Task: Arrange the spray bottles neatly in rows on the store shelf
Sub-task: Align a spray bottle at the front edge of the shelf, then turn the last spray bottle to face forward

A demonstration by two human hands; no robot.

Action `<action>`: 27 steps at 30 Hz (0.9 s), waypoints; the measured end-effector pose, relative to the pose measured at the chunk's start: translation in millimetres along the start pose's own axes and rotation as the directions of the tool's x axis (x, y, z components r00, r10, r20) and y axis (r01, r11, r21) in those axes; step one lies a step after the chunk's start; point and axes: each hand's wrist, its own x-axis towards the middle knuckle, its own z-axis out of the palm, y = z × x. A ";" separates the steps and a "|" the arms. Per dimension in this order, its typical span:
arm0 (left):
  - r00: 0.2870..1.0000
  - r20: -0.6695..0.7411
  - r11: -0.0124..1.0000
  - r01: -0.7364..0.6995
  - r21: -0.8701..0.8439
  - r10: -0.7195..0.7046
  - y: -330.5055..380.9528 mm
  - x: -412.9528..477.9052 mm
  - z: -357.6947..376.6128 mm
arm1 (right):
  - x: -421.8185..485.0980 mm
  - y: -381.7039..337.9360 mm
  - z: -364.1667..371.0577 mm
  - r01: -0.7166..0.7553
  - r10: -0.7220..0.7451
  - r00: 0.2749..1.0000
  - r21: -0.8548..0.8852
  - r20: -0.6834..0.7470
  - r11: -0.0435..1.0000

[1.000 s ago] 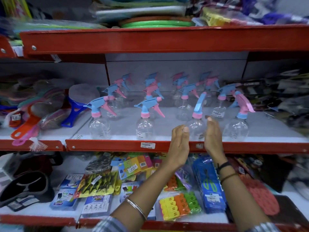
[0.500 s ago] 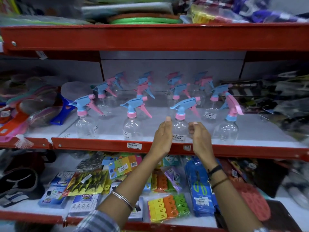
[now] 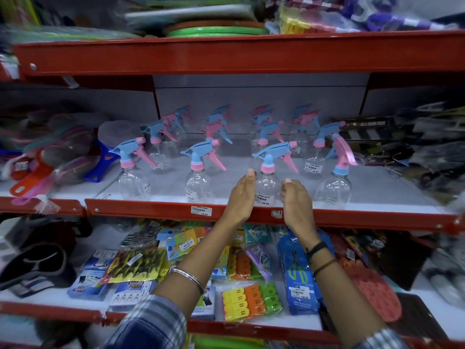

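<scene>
Front row, third position: the clear plastic spray bottle with a blue trigger head and pink collar (image 3: 267,183) now stands upright with its nozzle swung to the left, matching the two front bottles to its left. A second ago its head pointed nearly straight back at us, so the turn is what has just happened.

We see our left hand (image 3: 242,197) open and flat beside the bottle's left flank, fingertips up near its shoulder. Our right hand (image 3: 295,202) sits on the other side with fingers loosely curled. Both look close to the body but parted, cupping it without gripping; whether they touch the plastic we cannot tell.

The bottle stands near the front lip of the red-edged white store shelf (image 3: 251,214), in line with its row.

Still off: the clear bottle with a pink trigger and blue collar (image 3: 334,182) at the right end points its trigger to the right, against the rest. We judge that one needs turning next. The rows behind look orderly, though blurred.
</scene>
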 end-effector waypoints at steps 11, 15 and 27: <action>0.906 -0.057 0.907 -0.417 0.064 0.420 13.0 -45.5 68.4 | -12.0 8.6 -78.0 0.320 -0.200 0.839 0.162 -0.505 0.934; 0.984 0.086 0.986 -0.153 -0.058 0.158 35.0 -32.1 104.4 | 23.2 19.1 -104.2 0.123 -0.071 0.917 0.110 -0.393 0.986; 0.984 0.175 0.999 0.034 -0.017 -0.030 54.4 -9.2 135.4 | 23.4 27.0 -122.8 -0.053 0.055 0.975 0.015 -0.215 0.998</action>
